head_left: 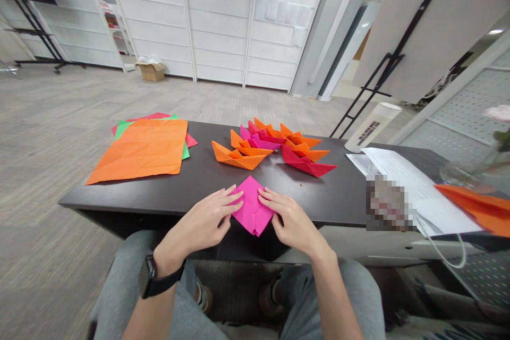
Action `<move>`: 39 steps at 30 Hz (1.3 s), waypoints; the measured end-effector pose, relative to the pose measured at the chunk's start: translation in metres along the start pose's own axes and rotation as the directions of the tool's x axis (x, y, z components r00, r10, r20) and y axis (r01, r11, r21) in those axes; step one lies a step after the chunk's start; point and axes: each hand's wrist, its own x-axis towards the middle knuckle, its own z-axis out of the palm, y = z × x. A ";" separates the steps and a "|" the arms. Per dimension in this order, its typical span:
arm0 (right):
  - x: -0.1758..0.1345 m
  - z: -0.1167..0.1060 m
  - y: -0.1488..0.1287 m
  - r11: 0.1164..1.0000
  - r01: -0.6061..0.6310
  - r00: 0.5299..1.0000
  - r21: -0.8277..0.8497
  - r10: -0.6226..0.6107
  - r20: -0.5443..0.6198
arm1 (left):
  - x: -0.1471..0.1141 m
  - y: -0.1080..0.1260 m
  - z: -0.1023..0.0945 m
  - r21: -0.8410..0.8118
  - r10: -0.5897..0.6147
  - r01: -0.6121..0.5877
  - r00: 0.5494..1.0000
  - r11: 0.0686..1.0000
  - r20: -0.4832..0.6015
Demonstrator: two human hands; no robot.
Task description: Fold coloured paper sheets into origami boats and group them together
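Observation:
A magenta sheet of origami paper (252, 207), folded into a diamond, lies at the desk's near edge with its lower corner jutting past it. My left hand (209, 218) grips its left side, fingers on top and thumb by the edge. On the opposite side my right hand (292, 220) holds it the same way. Small creases show at the lower tip. Just beyond stand several folded paper boats: an orange boat (241, 158) in front, a red boat (306, 162) to the right, and a magenta boat (261, 141) among other orange ones.
Left on the dark desk (159, 194) lies a stack of orange (147, 149), green and red paper sheets. To the right are a white bottle (372, 127), printed papers (402, 170), a blurred-out object (388, 203), an orange paper piece (478, 207) and a white cable (450, 261).

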 end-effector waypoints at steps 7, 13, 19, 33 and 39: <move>0.000 -0.003 -0.014 0.995 0.054 0.989 -0.084 -0.042 0.138 | -0.004 0.006 0.007 0.050 0.041 -0.046 0.995 0.998 0.088; 0.000 0.001 -0.014 0.989 0.065 0.985 -0.135 -0.042 0.167 | -0.004 0.011 0.009 0.061 0.034 -0.040 0.995 0.997 0.092; 0.000 0.003 -0.007 1.000 0.005 0.996 -0.030 -0.003 0.088 | 0.002 0.004 0.002 -0.006 0.106 -0.106 0.994 0.994 0.005; -0.002 -0.001 0.002 0.996 0.081 0.993 0.035 -0.084 0.078 | 0.005 -0.001 0.003 0.035 0.173 -0.176 0.982 0.984 0.081; -0.002 0.002 0.001 0.996 0.084 0.996 0.027 -0.084 0.019 | 0.005 0.001 0.005 0.060 0.160 -0.165 0.983 0.984 0.090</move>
